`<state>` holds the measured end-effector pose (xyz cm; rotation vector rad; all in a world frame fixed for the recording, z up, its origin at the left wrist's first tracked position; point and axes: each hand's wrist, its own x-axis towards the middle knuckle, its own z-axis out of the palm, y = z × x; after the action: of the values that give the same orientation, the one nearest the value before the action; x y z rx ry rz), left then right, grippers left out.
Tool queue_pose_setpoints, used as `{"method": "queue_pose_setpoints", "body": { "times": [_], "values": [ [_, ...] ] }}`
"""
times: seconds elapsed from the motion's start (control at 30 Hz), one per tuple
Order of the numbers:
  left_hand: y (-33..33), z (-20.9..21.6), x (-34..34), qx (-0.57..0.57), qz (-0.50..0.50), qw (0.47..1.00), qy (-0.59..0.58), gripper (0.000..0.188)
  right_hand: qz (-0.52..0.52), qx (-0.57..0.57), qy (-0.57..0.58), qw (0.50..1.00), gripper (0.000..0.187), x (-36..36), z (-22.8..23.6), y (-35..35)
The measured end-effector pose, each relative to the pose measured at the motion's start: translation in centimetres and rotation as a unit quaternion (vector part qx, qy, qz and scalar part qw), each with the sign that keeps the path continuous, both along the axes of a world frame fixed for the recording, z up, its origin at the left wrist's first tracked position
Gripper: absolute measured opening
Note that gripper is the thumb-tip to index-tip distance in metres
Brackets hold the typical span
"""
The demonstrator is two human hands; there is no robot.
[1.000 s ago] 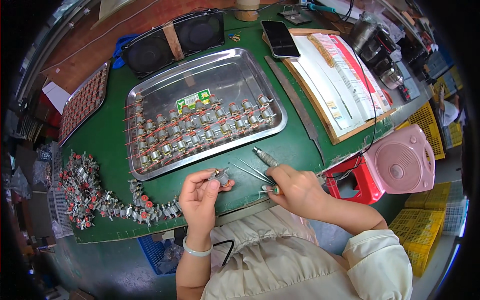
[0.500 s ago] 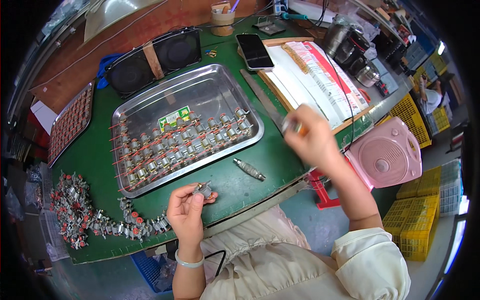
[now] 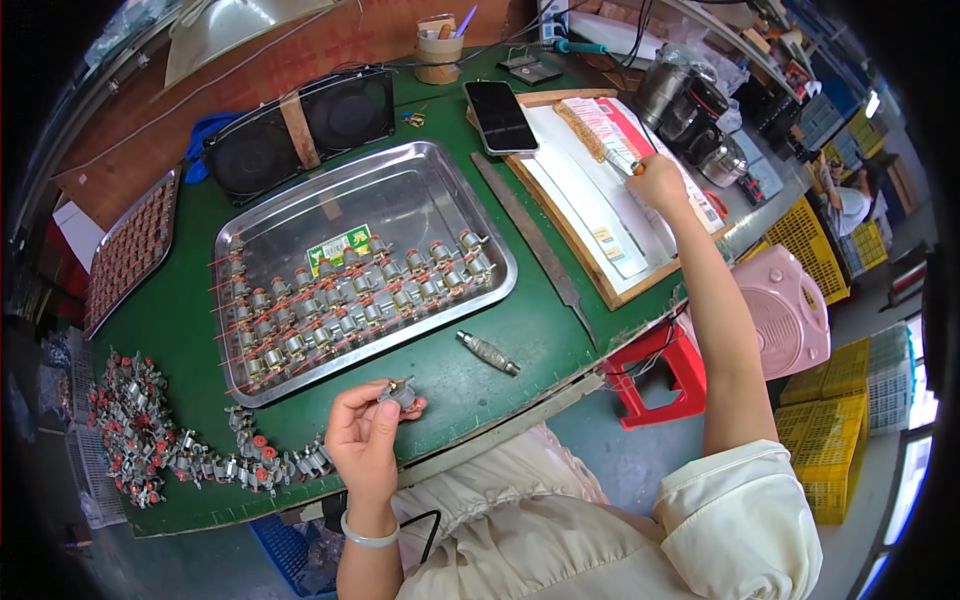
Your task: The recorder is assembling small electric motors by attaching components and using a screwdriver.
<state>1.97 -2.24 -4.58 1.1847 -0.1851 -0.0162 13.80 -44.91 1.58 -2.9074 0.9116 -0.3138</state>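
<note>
My left hand, at the front edge of the green table, pinches a small silvery metal part with an orange-red bit at its side. My right hand reaches out over the papers on a wooden-framed board. Its fingers are closed on a small thing with a pale metal end and an orange part, too small to name. That end is beside a bundle of thin gold-coloured strips. A metal tray holds rows of similar silvery parts, several with red wires.
A short metal tool with a wrapped grip lies before the tray, a long flat file right of it. Loose parts are heaped at left. A phone, twin black fans and a cup stand behind. A red stool is below.
My right hand has moved away from me, up from the board's near left side to the gold strips. My left hand still holds the small metal part in nearly the same place.
</note>
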Motion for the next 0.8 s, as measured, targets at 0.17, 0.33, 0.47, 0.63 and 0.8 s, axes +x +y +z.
{"method": "queue_pose_setpoints", "body": {
  "times": [0.17, 0.33, 0.47, 0.63, 0.8],
  "values": [
    [0.0, 0.0, 0.0, 0.001, -0.006, 1.000, 0.002, 0.015, 0.005, 0.011, 0.032, 0.999, 0.028, 0.6, 0.0, 0.1],
    [-0.1, 0.1, 0.0, 0.000, -0.006, 1.000, 0.003, 0.016, -0.007, 0.011, 0.035, 0.999, 0.028, 1.5, -0.4, -0.2],
    [-0.1, 0.1, 0.0, -0.002, -0.002, 1.000, 0.003, 0.016, -0.009, 0.017, 0.014, 1.000, 0.028, 2.0, -0.8, -0.2],
    [-0.1, 0.1, 0.0, 0.003, 0.000, 1.000, 0.004, 0.016, -0.018, 0.026, 0.001, 1.000, 0.030, 3.0, -0.9, 0.4],
    [-0.1, 0.1, 0.0, 0.004, -0.002, 1.000, 0.008, 0.016, -0.035, 0.037, -0.003, 0.999, 0.032, 4.0, -1.3, 0.5]
  ]
}}
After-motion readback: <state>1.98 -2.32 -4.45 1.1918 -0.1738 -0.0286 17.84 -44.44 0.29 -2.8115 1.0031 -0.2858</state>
